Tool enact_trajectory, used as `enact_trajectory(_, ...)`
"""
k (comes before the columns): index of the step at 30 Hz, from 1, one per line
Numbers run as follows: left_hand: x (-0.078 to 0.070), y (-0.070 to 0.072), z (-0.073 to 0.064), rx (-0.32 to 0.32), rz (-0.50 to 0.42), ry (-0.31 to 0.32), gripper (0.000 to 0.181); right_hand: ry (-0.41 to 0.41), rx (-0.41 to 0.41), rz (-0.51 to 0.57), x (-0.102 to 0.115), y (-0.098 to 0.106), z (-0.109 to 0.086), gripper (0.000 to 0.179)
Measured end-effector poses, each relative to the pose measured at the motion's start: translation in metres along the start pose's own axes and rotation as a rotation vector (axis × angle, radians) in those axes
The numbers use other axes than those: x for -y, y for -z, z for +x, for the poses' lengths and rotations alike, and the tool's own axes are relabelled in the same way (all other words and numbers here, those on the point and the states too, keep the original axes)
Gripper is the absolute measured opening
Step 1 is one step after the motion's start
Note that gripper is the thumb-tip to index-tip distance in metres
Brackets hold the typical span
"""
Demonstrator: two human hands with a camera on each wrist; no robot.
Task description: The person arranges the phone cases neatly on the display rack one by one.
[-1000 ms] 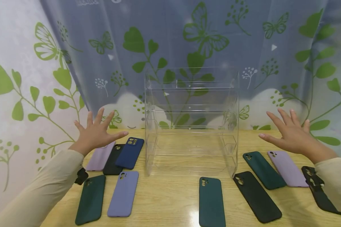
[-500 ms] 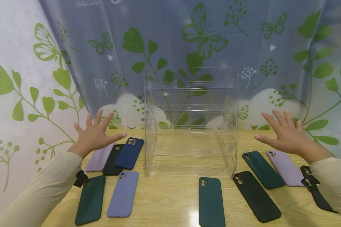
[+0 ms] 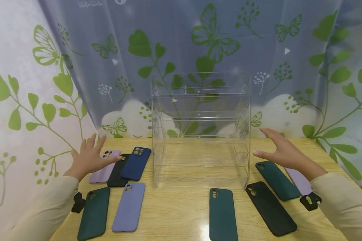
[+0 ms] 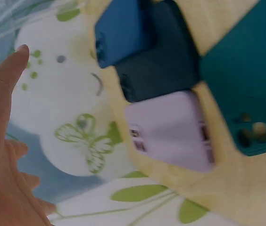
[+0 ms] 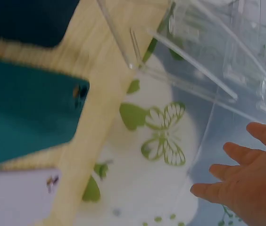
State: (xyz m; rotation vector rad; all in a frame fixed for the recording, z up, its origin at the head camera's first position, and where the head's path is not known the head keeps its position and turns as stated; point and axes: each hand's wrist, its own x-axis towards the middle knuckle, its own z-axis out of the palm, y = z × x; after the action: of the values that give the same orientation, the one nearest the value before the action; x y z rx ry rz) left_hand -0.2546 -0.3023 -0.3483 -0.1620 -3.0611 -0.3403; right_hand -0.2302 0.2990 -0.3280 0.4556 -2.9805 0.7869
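My left hand (image 3: 88,159), fingers spread, hovers by a pink phone case (image 3: 101,174), a black phone case (image 3: 116,174) and a navy phone case (image 3: 136,164), which overlap at the left. Nothing is in its grasp; the left wrist view shows it apart from the pink phone case (image 4: 170,129). To the right of a clear tiered rack (image 3: 155,174), my right hand (image 3: 285,152) is held up with thumb and fingers apart, also holding nothing. Beneath it lies a dark green phone case (image 3: 277,180). My right forearm partly covers a lilac phone case (image 3: 298,180).
Nearer me on the wooden table (image 3: 172,214) lie a green case (image 3: 94,214) and a lavender case (image 3: 129,207) on the left. Another green case (image 3: 223,214) and a black case (image 3: 271,209) lie front right. A patterned curtain (image 3: 175,40) hangs behind the rack.
My right hand has moved left toward the rack and turned; its sleeve now hides the far-right black case. My left hand has dropped slightly and shifted left, uncovering the pink case's camera cutout.
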Motion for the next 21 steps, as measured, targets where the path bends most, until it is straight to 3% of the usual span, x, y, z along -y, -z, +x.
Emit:
enact_trajectory(12, 0.038, -0.041, 0.004, -0.094, -0.091, 0.02, 0.107, -0.047, -0.04, 0.119, 0.012, -0.036, 0.001, 0.08)
enact_trajectory(21, 0.055, -0.062, 0.013, -0.045, -0.237, 0.104, 0.105, -0.09, -0.104, 0.272, 0.021, -0.051, -0.001, 0.074)
